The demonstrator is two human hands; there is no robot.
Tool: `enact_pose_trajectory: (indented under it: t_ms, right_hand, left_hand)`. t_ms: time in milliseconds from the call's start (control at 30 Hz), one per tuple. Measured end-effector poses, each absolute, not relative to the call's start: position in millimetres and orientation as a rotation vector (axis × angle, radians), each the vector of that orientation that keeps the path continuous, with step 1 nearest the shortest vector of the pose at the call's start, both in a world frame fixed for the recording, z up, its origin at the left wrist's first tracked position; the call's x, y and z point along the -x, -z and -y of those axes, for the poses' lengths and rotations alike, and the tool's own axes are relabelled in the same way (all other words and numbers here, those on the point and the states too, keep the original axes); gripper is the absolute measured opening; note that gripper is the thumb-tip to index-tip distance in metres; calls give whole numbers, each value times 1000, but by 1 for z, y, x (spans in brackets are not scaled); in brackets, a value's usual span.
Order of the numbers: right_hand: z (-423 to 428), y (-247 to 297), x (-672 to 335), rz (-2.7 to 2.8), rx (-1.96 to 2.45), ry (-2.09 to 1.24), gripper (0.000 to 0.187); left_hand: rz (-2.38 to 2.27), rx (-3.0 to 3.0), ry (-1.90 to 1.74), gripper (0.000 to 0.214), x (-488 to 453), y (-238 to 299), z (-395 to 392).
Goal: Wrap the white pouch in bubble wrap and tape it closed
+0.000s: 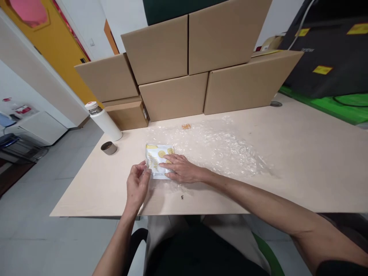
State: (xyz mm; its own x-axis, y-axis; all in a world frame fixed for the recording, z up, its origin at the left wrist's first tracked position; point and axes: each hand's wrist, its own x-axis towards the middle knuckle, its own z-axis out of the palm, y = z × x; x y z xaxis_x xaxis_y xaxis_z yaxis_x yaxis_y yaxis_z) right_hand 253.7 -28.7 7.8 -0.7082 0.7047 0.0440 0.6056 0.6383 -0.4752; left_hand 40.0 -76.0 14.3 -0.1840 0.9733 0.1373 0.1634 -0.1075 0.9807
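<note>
A flat white packet with yellow print [155, 156] lies on a sheet of bubble wrap [207, 143] spread over the table. My right hand [181, 168] rests on the packet's right side, its fingers apart and laid flat. At the packet's left edge, my left hand [138, 184] pinches clear bubble wrap between thumb and fingers. Part of the packet is covered by my right fingers. The wrap reaches far to the right of the packet, crumpled, with an orange mark [186, 126] near its back edge.
A white bottle [105, 124] stands at the table's left, with a brown cup-like lid [109, 148] before it. Cardboard boxes [172, 99] are stacked along the back. A small dark bit [182, 197] lies near the front edge. A black case [330, 57] stands at the far right.
</note>
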Motion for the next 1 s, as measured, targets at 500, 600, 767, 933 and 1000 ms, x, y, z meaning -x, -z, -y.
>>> enact_pose_trajectory:
  t_ms: [500,600,767,933,1000]
  right_hand:
    - [24,1,-255,2648,746,-595,50]
    - [19,2,-251,2632,696,-651,48]
    - [13,10,-244,2296,1022,-709,50]
    - [11,15,-237,2342,919,-720,44]
    - [14,12,-236,2347,870,-750,43]
  left_hand:
    - [-1306,-781,-1218,60,-34,-13,70]
    - [-1351,-794,-1222,62,-35,-12,70]
    - [-1336,-818,-1216,63,-36,-9,72]
    - [-1289,-829,-1225,65,-39,-11,75]
    - [-1328,-851,-1253,71,-41,-17,77]
